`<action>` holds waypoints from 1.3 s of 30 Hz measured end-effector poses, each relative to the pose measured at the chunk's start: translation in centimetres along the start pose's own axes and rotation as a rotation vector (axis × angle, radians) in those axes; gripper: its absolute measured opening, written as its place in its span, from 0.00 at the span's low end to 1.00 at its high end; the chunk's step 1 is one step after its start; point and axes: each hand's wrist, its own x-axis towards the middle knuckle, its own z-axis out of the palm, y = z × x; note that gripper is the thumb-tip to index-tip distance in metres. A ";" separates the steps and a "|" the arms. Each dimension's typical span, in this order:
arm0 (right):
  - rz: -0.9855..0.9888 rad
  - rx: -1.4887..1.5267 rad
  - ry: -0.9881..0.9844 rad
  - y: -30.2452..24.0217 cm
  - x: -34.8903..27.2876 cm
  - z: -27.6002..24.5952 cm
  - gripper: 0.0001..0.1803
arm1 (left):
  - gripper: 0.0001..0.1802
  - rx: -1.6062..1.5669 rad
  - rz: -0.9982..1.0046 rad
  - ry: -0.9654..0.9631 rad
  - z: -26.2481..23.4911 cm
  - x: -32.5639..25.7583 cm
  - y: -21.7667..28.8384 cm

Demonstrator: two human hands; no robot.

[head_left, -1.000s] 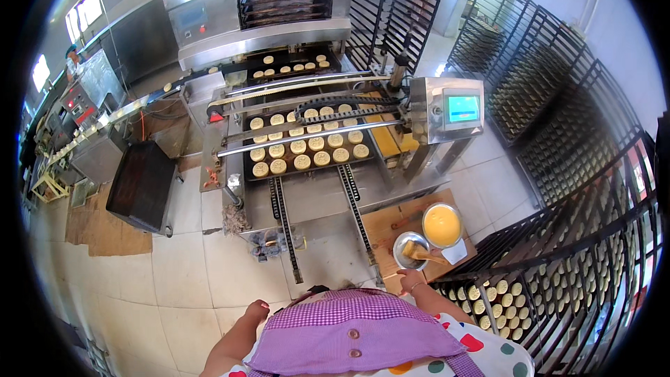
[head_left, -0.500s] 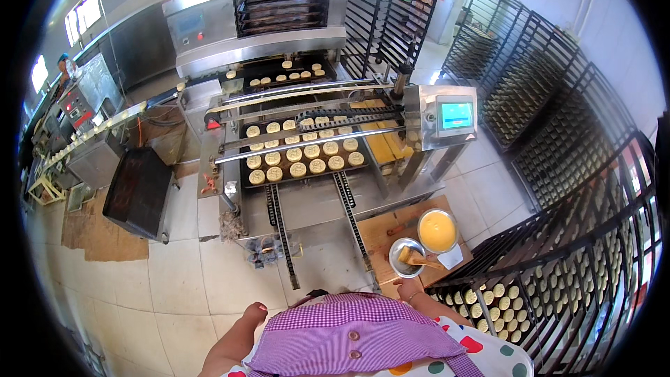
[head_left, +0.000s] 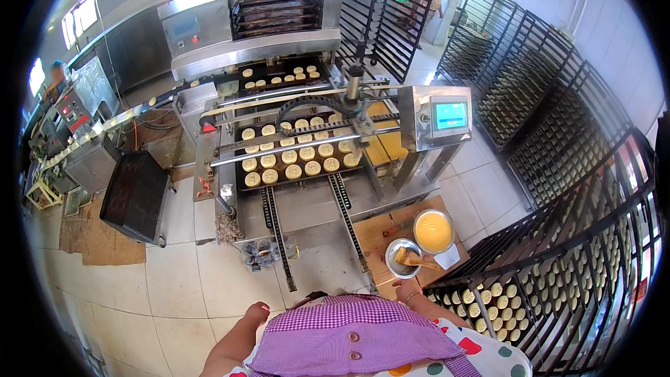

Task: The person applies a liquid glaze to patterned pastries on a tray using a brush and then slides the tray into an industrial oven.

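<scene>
- Head view: the right hand (head_left: 403, 292) sits low in the frame, just past the purple checked apron (head_left: 349, 335). It reaches out toward a small steel bowl (head_left: 403, 258) on a brown board (head_left: 380, 234).
- The bowl lies at about twelve o'clock from that hand, just beyond the fingertips, near but not touching as far as I can tell.
- A brush (head_left: 413, 260) rests in the bowl, its long axis running roughly from nine to three o'clock, handle end toward three.
- A larger bowl of yellow wash (head_left: 433, 231) stands just beside the small one, at about one o'clock from it.
- The right grip looks loose and holds nothing, though the fingers are too small to be sure.
- The left hand (head_left: 255, 309) hangs by the apron at about nine o'clock from the right hand, well apart from the bowls, with nothing in it. The right is clearly the nearer hand.
- Farther off at twelve o'clock, a tray of round pastries (head_left: 293, 157) sits in the machine (head_left: 307, 188), and a rack (head_left: 530, 286) of more pastries stands at three o'clock.
</scene>
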 end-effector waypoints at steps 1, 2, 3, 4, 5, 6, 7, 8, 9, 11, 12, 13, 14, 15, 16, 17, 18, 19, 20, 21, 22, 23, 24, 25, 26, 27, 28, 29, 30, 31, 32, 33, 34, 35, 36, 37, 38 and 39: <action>-0.006 -0.030 -0.011 0.0 0.0 -0.1 0.19 | 0.11 0.003 -0.010 0.000 0.1 0.0 0.0; -0.015 -0.040 -0.008 0.2 0.1 0.0 0.19 | 0.11 0.002 -0.007 0.001 0.3 0.1 -0.3; -0.025 -0.050 -0.004 0.5 0.4 0.1 0.19 | 0.11 0.001 -0.002 0.002 0.6 0.3 -0.9; -0.030 -0.059 0.001 1.1 0.7 0.3 0.19 | 0.11 0.003 0.006 -0.001 0.7 0.4 -0.7; -0.018 -0.047 -0.013 2.0 1.6 0.8 0.18 | 0.10 0.041 0.003 -0.007 0.6 0.3 -0.4; -0.005 -0.035 -0.028 2.4 2.2 1.1 0.18 | 0.10 0.079 -0.001 -0.014 0.3 -0.4 0.5; 0.008 -0.023 -0.042 2.9 2.7 1.3 0.17 | 0.10 0.117 -0.003 -0.021 0.2 -0.7 1.1; 0.026 -0.017 -0.045 3.5 3.0 1.4 0.17 | 0.10 0.129 0.003 -0.026 0.4 -0.5 1.2; 0.025 -0.016 -0.063 1.6 2.1 1.0 0.17 | 0.10 0.138 -0.010 -0.018 0.3 -0.8 0.4; 0.013 -0.019 -0.062 -0.2 0.9 0.5 0.16 | 0.10 0.152 0.021 -0.005 0.6 -0.6 -0.7; -0.006 -0.026 -0.049 -0.6 0.6 0.4 0.16 | 0.10 0.157 0.056 0.005 0.9 -0.1 -1.5; -0.030 -0.034 -0.041 -0.9 0.5 0.5 0.16 | 0.10 0.161 0.085 0.018 1.1 0.3 -2.4; -0.045 -0.026 -0.036 -1.1 0.5 0.6 0.16 | 0.10 0.149 0.103 0.021 1.3 1.2 -3.2; -0.056 -0.022 -0.031 -1.0 0.6 0.8 0.16 | 0.10 0.134 0.121 0.021 1.5 1.7 -3.4; -0.068 -0.019 -0.028 -0.9 0.8 1.1 0.15 | 0.10 0.118 0.137 0.022 1.8 1.8 -3.8; -0.107 -0.036 -0.001 -0.4 1.4 1.7 0.15 | 0.10 0.113 0.109 0.039 2.2 1.8 -4.1; -0.129 -0.055 0.029 1.1 2.2 2.2 0.15 | 0.11 0.108 0.089 0.039 2.2 1.6 -2.2; -0.164 -0.073 0.052 1.8 2.5 2.5 0.15 | 0.11 0.103 0.059 0.049 1.9 1.2 -0.9; -0.157 -0.054 0.037 1.4 2.3 2.4 0.15 | 0.11 0.095 0.069 0.060 1.8 0.9 -1.1; -0.149 -0.032 0.019 0.7 1.8 2.2 0.15 | 0.11 0.090 0.077 0.071 1.8 0.8 -1.4; -0.136 -0.008 0.009 0.4 1.3 2.0 0.15 | 0.11 0.087 0.095 0.079 1.8 0.9 -1.5; -0.150 -0.049 0.017 0.9 1.8 2.2 0.15 | 0.11 0.065 0.059 0.072 1.8 1.1 -1.5; -0.161 -0.090 0.025 1.7 2.6 2.5 0.15 | 0.11 0.044 0.024 0.062 1.9 1.3 -1.3; -0.167 -0.129 0.033 2.2 2.7 2.7 0.15 | 0.11 0.025 -0.010 0.047 1.9 1.2 -1.1; -0.189 -0.110 0.045 2.6 2.8 2.8 0.14 | 0.12 0.027 -0.008 0.045 1.8 0.9 -0.7; -0.153 -0.083 0.025 2.9 2.8 2.8 0.14 | 0.12 0.030 -0.003 0.043 1.6 0.5 0.1; -0.116 -0.055 0.006 3.1 2.8 2.8 0.14 | 0.12 0.033 0.003 0.041 1.5 0.2 0.4; -0.079 -0.028 -0.013 3.2 2.8 2.9 0.14 | 0.12 0.027 -0.009 0.034 1.5 0.1 0.2; -0.049 -0.005 -0.022 0.9 0.8 1.7 0.15 | 0.12 0.019 -0.021 0.033 1.5 0.0 0.0; -0.073 0.002 -0.022 1.2 1.1 2.1 0.15 | 0.12 0.012 -0.033 0.032 1.5 -0.1 -0.1; -0.098 0.009 -0.023 1.9 1.8 2.8 0.16 | 0.12 0.003 -0.056 0.030 1.4 -0.4 -0.2; -0.113 0.018 -0.012 2.9 2.3 3.0 0.17 | 0.12 -0.005 -0.066 0.020 1.4 -0.5 0.2; -0.139 -0.004 0.003 3.7 3.0 3.5 0.17 | 0.12 -0.013 -0.078 0.014 1.4 -0.6 0.4; -0.166 -0.026 0.018 4.5 3.7 3.9 0.17 | 0.12 0.004 -0.057 0.016 1.6 -0.2 0.1; -0.198 -0.048 0.027 4.3 3.9 4.0 0.17 | 0.12 0.020 -0.042 0.022 1.8 0.0 -0.5; -0.185 -0.042 0.009 4.2 4.0 4.1 0.16 | 0.12 0.035 -0.027 0.028 1.9 0.1 -1.0; -0.172 -0.035 -0.008 4.0 4.1 4.3 0.16 | 0.12 0.027 -0.039 0.032 2.0 0.2 -1.3; -0.155 -0.028 -0.024 3.4 3.7 4.2 0.15 | 0.12 0.021 -0.050 0.032 2.0 0.0 -1.3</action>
